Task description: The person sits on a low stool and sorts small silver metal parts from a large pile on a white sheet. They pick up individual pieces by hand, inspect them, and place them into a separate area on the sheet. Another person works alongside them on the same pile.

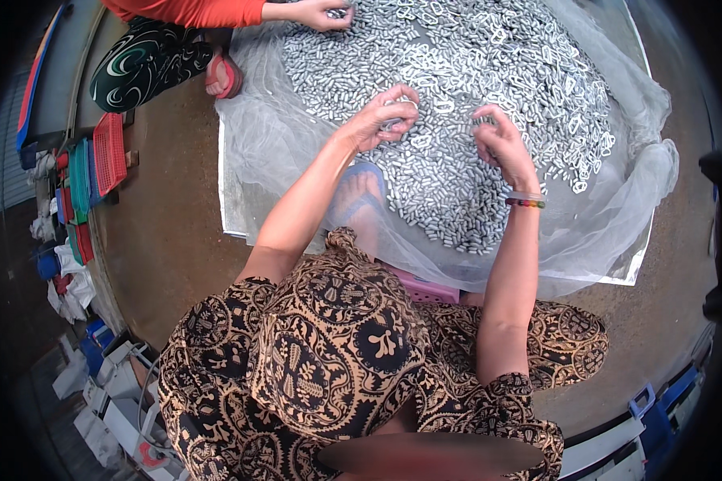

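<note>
A broad heap of small silver-grey metal pieces point(449, 188) lies in front of me, with paler flat looped links point(557, 100) mixed into its far and right parts. My left hand point(383, 120) hovers at the heap's near left, fingers bent in toward the thumb. Whatever sits between those fingers is too small to name. Over the middle of the pile, my right hand point(501, 143) is curled, with a beaded bracelet at the wrist. Its fingertips are drawn together, and I cannot make out what they hold.
Sheer white netting point(269, 148) lies under the heap, bunched along the right. Another person's hand point(325, 14) reaches in at the far left, above a sandalled foot point(223, 76). A pink plastic stool point(429, 290) is beneath me. Coloured baskets point(109, 154) stand at the left.
</note>
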The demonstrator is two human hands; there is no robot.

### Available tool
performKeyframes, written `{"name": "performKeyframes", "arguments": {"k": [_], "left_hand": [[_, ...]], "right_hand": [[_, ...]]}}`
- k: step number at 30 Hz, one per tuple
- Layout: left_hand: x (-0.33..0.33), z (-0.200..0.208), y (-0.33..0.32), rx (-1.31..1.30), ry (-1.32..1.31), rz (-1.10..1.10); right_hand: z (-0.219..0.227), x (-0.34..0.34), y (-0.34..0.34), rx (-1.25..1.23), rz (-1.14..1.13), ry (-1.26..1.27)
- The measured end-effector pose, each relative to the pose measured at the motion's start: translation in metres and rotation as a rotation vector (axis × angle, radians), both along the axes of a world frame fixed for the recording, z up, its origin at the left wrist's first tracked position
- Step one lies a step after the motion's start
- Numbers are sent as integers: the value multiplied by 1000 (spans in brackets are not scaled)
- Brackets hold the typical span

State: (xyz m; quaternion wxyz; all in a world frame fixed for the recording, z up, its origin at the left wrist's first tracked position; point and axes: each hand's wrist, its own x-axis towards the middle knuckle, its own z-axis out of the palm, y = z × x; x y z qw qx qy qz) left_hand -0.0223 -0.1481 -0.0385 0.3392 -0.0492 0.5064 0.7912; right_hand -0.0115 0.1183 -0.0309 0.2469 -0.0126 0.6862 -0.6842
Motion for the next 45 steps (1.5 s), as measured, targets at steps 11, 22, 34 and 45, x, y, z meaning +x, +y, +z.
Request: {"name": "performKeyframes", "arguments": {"k": [11, 22, 34, 45], "left_hand": [[10, -35, 32, -926, 708, -189], [11, -4, -16, -371, 118, -165], [7, 3, -16, 35, -13, 63], [-32, -30, 3, -1197, 676, -217]], "right_hand": [[-60, 32, -46, 1195, -68, 522], [-42, 16, -26, 511, -70, 82], [-44, 28, -47, 1153, 54, 212], [9, 8, -10, -597, -275, -196]]}}
